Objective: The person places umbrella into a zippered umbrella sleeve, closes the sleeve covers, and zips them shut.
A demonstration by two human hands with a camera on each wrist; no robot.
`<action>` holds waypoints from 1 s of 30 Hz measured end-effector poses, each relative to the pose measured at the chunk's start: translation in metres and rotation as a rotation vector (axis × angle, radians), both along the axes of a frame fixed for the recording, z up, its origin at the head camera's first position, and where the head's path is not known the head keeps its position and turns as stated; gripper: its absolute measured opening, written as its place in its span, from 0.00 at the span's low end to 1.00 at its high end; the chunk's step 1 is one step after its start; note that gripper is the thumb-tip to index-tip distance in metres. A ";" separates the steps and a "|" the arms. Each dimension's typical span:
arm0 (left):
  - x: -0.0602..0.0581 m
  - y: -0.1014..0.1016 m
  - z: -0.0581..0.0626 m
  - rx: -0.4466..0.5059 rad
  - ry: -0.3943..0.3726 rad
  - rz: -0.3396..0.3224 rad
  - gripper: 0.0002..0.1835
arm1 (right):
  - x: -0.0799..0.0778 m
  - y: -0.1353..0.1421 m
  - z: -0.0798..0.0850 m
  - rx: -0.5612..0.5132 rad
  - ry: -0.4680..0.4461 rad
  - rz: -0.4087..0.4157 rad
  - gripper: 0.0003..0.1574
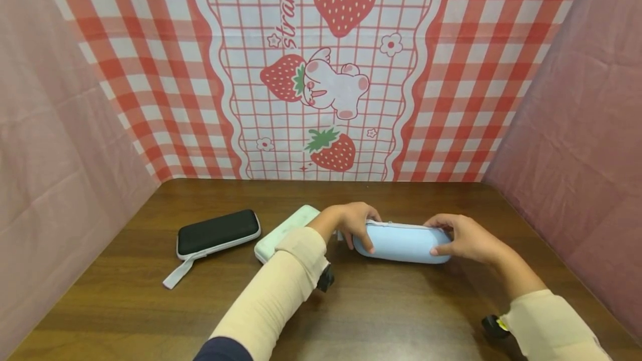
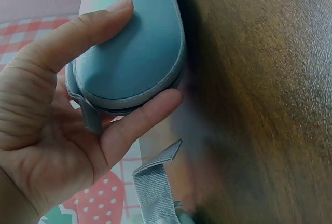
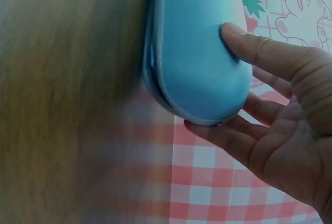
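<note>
A light blue zippered case (image 1: 401, 243) with rounded ends lies lengthwise across the right half of the table in the head view. My left hand (image 1: 355, 223) grips its left end, thumb on the near face and fingers around the end. At the other end my right hand (image 1: 466, 237) holds it between thumb and fingers. In the left wrist view the grey zipper seam curves around the case end (image 2: 129, 58), a short fabric tab (image 2: 91, 115) hanging by the palm. The right wrist view has the thumb pressing the case's blue face (image 3: 199, 53).
Left of my arm lies a mint green case (image 1: 287, 231), partly covered by my left wrist. Farther left is a black case (image 1: 218, 233) with grey trim and a wrist strap (image 1: 178, 273). A strawberry-print cloth (image 1: 326, 71) hangs behind the table, with pink cloth at both sides.
</note>
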State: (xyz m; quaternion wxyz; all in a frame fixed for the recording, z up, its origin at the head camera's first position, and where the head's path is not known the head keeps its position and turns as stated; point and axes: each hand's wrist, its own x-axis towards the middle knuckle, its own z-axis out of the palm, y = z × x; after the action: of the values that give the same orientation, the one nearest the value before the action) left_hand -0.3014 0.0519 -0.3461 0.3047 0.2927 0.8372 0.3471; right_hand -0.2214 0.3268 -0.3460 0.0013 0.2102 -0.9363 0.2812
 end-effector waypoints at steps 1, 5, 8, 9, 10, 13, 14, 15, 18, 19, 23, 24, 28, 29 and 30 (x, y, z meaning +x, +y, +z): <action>0.000 0.000 0.000 0.006 0.001 0.001 0.32 | 0.000 0.000 0.000 -0.002 0.004 0.002 0.29; 0.000 -0.001 -0.001 0.007 0.001 -0.002 0.30 | 0.002 0.001 -0.001 -0.005 0.029 0.007 0.29; 0.000 -0.001 0.000 -0.023 0.042 -0.017 0.30 | 0.002 0.001 0.000 -0.002 0.049 0.015 0.29; 0.001 -0.001 0.000 -0.035 0.062 -0.022 0.29 | 0.002 0.000 0.000 -0.003 0.053 0.018 0.29; 0.001 0.000 0.001 -0.045 0.080 -0.023 0.29 | 0.002 0.000 0.000 -0.002 0.056 0.021 0.29; 0.002 0.001 0.000 -0.057 0.119 -0.019 0.29 | 0.001 0.000 -0.001 -0.002 0.055 0.026 0.29; 0.003 0.002 0.000 -0.055 0.123 -0.014 0.29 | 0.001 0.000 -0.001 0.000 0.057 0.025 0.29; 0.003 0.002 0.000 -0.052 0.125 -0.010 0.29 | 0.001 0.000 -0.001 0.001 0.060 0.026 0.29; 0.004 0.004 -0.001 -0.045 0.150 -0.009 0.30 | 0.002 0.001 -0.001 0.005 0.074 0.028 0.28; 0.005 0.005 -0.001 -0.043 0.162 -0.009 0.30 | 0.002 0.001 -0.001 0.007 0.078 0.029 0.28; 0.008 0.007 -0.003 -0.046 0.247 -0.012 0.30 | 0.002 0.001 -0.001 0.003 0.089 0.032 0.28; 0.008 0.007 -0.004 -0.050 0.286 -0.012 0.30 | 0.002 0.000 -0.001 0.003 0.093 0.029 0.28; 0.008 0.004 -0.005 -0.060 0.455 -0.011 0.28 | 0.001 -0.001 -0.005 0.001 0.128 -0.001 0.30; 0.008 0.003 -0.006 -0.056 0.491 -0.005 0.29 | 0.000 -0.002 -0.005 0.002 0.137 -0.011 0.31; 0.008 0.002 -0.006 -0.050 0.528 0.003 0.29 | 0.000 -0.001 -0.006 -0.001 0.144 -0.017 0.31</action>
State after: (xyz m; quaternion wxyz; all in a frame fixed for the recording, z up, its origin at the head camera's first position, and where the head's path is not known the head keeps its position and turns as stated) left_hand -0.2930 0.0536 -0.3523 0.0822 0.3645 0.8964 0.2382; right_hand -0.2217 0.3254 -0.3523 0.0710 0.2218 -0.9355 0.2657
